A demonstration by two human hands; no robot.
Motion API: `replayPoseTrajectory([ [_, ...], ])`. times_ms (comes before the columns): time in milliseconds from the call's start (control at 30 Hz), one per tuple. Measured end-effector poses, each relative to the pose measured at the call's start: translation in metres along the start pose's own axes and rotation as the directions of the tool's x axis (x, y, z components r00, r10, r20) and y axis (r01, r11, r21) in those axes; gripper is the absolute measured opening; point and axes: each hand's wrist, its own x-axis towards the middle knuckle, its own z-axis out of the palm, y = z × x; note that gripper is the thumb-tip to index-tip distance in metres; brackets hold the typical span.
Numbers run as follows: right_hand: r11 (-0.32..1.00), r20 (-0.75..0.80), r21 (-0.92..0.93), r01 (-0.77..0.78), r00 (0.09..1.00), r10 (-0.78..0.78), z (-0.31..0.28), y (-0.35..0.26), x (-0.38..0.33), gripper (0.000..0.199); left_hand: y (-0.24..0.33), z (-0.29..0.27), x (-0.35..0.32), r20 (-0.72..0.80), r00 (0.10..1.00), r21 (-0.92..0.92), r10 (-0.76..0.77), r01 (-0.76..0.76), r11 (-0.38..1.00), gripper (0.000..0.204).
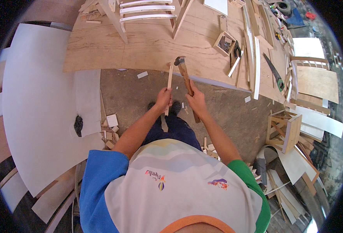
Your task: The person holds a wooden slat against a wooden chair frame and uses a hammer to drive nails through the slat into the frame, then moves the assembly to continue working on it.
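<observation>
Hammer (185,77) up in the right hand (196,100), fingers wrapped tight round the middle of its wooden handle, dark metal head (180,60) pointing away from the body and hovering just at the near edge of the big plywood sheet (148,42). The handle's butt end sticks out below the fist, toward the person's legs. Left hand (163,98) is closed too, pinching a thin pale wooden strip (169,83) that stands nearly upright in this view, its top end close beside the hammer head, the two not quite touching as far as I can tell. Both hands sit side by side, near each other, over bare concrete floor (225,112), with dark shoes (174,107) showing just beneath them.

Moving out: on the plywood sheet, a chair-like frame with curved white slats (147,8) at the far side, a small open wooden box (223,43) to the right, long pale battens (256,66) lying along the right edge, and a handsaw (273,72) beyond those (blade dark, handle toward the floor). Right of the person, a small wooden stool frame (284,133) stands on the floor among offcuts. To the left, a large curved white panel (39,108) spreads across the floor, with a heap of little wood scraps (110,130) by its inner edge.
</observation>
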Motion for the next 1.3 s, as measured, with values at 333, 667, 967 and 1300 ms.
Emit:
replayPoseTrajectory([
  [333,0.997,0.076,-0.058,-0.050,0.996,0.055,0.004,-0.007,0.019,0.069,0.000,0.011,0.027,-0.028,0.994,0.048,0.107,-0.106,0.993,0.022],
  [667,0.999,0.006,-0.044,-0.005,1.000,0.005,0.007,-0.011,0.043,0.071,0.005,0.016,0.036,-0.058,0.997,-0.015,0.048,-0.049,0.999,0.020],
  [967,0.998,-0.026,-0.024,-0.054,0.998,0.053,0.013,-0.006,0.034,0.070,0.008,0.021,0.033,-0.070,0.994,-0.033,0.088,-0.091,0.995,0.020],
  [1300,0.972,-0.038,-0.102,0.214,0.975,-0.218,0.017,0.015,0.039,0.072,0.025,0.023,0.032,-0.092,0.995,0.029,0.027,-0.024,0.999,0.019],
])
